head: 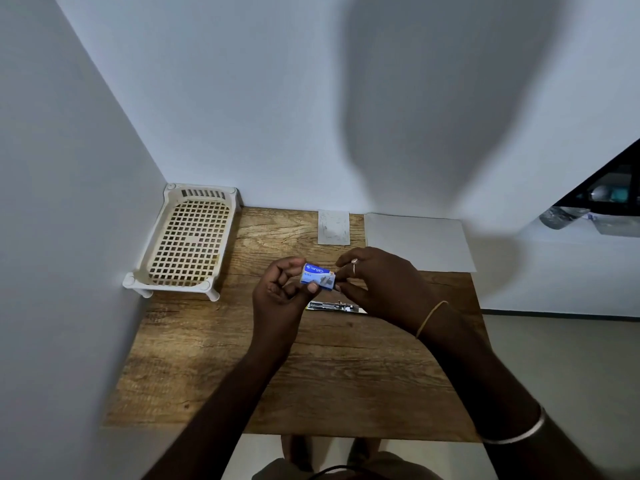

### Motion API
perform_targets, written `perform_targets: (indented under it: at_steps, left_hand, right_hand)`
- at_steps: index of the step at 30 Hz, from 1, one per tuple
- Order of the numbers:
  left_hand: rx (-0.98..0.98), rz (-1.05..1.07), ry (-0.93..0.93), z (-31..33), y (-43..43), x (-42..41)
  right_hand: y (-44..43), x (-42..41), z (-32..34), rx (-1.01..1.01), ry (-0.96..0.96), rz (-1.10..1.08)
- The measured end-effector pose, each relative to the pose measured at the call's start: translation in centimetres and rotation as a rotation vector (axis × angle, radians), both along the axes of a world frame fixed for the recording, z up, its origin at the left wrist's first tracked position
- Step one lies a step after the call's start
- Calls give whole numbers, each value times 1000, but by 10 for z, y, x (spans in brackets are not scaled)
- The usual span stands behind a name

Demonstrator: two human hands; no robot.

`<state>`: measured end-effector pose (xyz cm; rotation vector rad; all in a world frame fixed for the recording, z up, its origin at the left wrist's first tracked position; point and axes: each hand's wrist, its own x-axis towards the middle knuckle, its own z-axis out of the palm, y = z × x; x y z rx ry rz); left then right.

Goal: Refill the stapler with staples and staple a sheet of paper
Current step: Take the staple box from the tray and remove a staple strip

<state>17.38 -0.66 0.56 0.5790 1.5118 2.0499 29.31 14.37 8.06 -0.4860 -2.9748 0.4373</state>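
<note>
Opening the staple box (319, 278), gripped by left hand (281, 293) and right hand (379, 284); next, taking out staples for the opened stapler (335, 307)

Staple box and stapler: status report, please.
Left hand and right hand both grip staple box. Stapler open on table. Nothing blocking.

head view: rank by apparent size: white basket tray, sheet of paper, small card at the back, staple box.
1-2. Basket tray and sheet of paper: look alike, not ranked.
3. Small card.
4. Staple box, partly covered by fingers.
</note>
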Motion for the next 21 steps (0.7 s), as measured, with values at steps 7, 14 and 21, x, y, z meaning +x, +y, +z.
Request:
perform_targets:
  at_steps: [7, 14, 21]
  left_hand:
    - [5, 3, -12, -2, -2, 1]
    - [20, 1, -19, -3, -2, 1]
    - [-2, 27, -41, -10, -5, 1]
  right_hand:
    - [-5, -3, 6, 29, -24, 7]
    - [-2, -2, -1, -24, -40, -39]
    - [-1, 1, -6, -45, -38, -24]
